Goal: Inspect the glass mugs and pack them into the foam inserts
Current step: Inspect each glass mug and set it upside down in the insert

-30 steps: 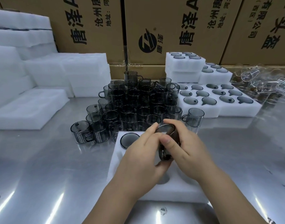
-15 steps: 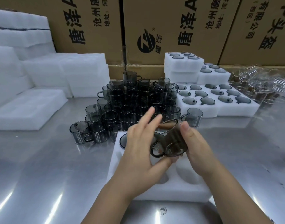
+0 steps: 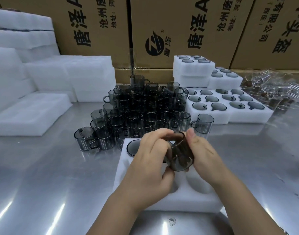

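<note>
Nearest me, my left hand (image 3: 150, 160) and right hand (image 3: 204, 155) both curl their fingers round one smoky grey glass mug (image 3: 179, 156), tilted just above the white foam insert (image 3: 187, 199) on the steel bench (image 3: 43, 167). I judge this lets me check the glass before dropping it into a pocket. A seated grey mug (image 3: 133, 147) fills the insert's ten o'clock corner. The unpacked cluster of grey mugs (image 3: 142, 107) stands at twelve, within easy reach.

A smoky grey tint was seen in the held mug (image 3: 181, 160) and in the stacked mugs (image 3: 142, 107). The foam insert (image 3: 170, 200) and the foam blocks (image 3: 74, 73) were coloured plain white. The cardboard boxes (image 3: 187, 17) were printed with black characters and a round black logo (image 3: 154, 45) on brown. The table (image 3: 43, 167) was finished in streaked silver.
</note>
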